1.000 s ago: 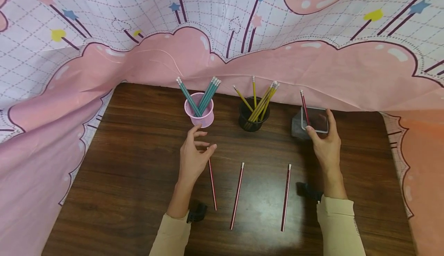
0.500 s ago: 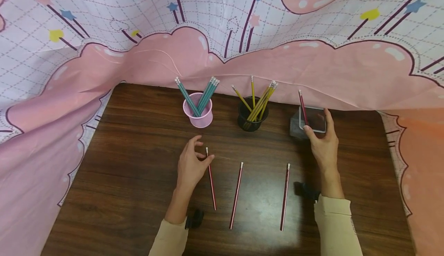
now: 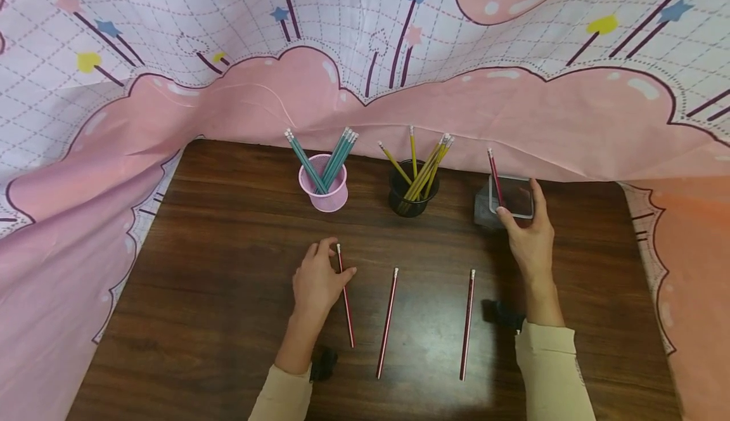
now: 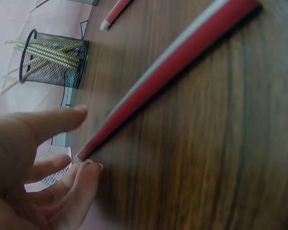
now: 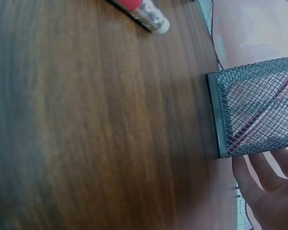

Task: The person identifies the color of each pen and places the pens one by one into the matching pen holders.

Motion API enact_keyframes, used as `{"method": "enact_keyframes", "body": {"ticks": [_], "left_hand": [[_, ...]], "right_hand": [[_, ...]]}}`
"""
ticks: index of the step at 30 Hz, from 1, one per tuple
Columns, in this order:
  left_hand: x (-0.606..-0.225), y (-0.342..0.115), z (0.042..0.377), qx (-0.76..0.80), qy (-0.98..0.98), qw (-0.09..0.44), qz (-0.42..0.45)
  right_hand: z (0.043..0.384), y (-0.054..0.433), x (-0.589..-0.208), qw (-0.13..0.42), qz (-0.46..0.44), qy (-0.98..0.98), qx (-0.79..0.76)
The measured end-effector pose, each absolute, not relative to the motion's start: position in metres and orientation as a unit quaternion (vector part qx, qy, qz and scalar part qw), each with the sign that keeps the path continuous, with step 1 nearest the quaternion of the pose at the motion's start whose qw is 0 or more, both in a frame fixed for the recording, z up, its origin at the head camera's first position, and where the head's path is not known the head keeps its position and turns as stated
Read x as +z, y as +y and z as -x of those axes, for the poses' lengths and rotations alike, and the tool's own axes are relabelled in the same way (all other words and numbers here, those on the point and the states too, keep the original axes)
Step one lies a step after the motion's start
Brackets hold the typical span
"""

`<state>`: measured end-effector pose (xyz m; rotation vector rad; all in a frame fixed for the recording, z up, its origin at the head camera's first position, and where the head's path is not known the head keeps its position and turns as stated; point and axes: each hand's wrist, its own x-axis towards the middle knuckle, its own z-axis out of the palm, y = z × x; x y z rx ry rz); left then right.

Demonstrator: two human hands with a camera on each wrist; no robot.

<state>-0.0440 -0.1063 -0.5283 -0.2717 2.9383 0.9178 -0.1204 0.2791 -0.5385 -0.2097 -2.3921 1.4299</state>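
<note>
My left hand is over the upper part of the leftmost red pencil lying on the table. In the left wrist view its thumb stands apart on one side of the pencil, and the fingertips are right at the eraser end. At the back right my right hand holds a grey square mesh pencil holder, thumb at the front rim and fingers along the right side. One red pencil leans inside the holder. Two more red pencils, a middle one and a right one, lie on the table.
A pink mesh cup with several teal pencils stands at the back left. Beside it is a black mesh cup holding several yellow pencils. A patterned pink and white cloth hangs behind the brown wooden table.
My left hand has come down and toward me, away from the pink cup, onto the leftmost red pencil. The right hand keeps its hold on the mesh holder.
</note>
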Motion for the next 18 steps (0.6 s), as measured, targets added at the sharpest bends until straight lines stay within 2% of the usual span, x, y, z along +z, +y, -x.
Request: {"method": "enact_keyframes", "body": {"ticks": [12,18], "left_hand": [[-0.526,-0.096,0.046,0.306,0.945,0.034,0.106],[-0.523,-0.094,0.051,0.297,0.946,0.045,0.117]], "right_hand": [[0.106,0.261,-0.503,0.167,0.067,-0.837,0.516],[0.107,0.258,-0.501,0.161,0.071,-0.834,0.523]]}}
